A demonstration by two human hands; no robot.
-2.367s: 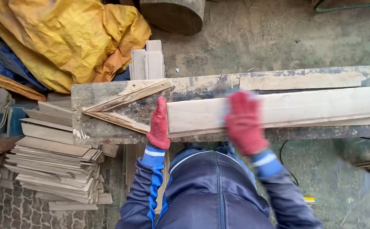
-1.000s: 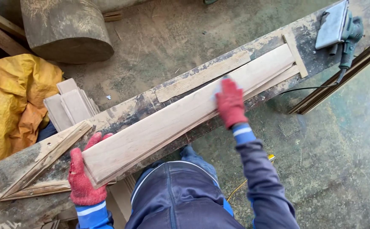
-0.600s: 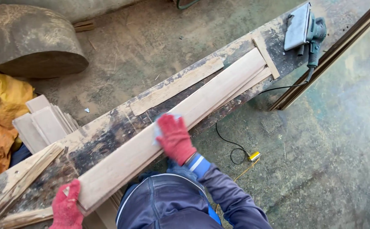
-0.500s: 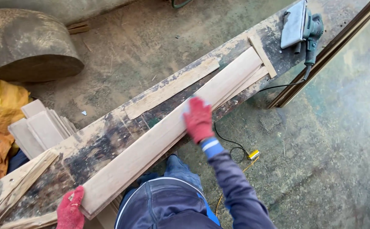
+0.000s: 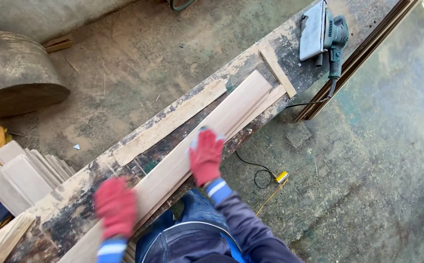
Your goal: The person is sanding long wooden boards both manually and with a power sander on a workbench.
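a: where's the plank (image 5: 207, 134)?
b: flat along the counter (image 5: 75, 195), running near-left to far-right.
a: right hand (image 5: 205, 156)?
b: fingers pressed flat on the plank, a pale pad under them.
a: left hand (image 5: 116, 207)?
b: blurred over the near end; can't tell its grip. sander (image 5: 321, 31) at the far right.

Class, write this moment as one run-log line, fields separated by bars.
left hand: red glove, blurred, on pale plank | right hand: red glove, flat on plank | plank: lies along stained bench | sander: untouched at far end
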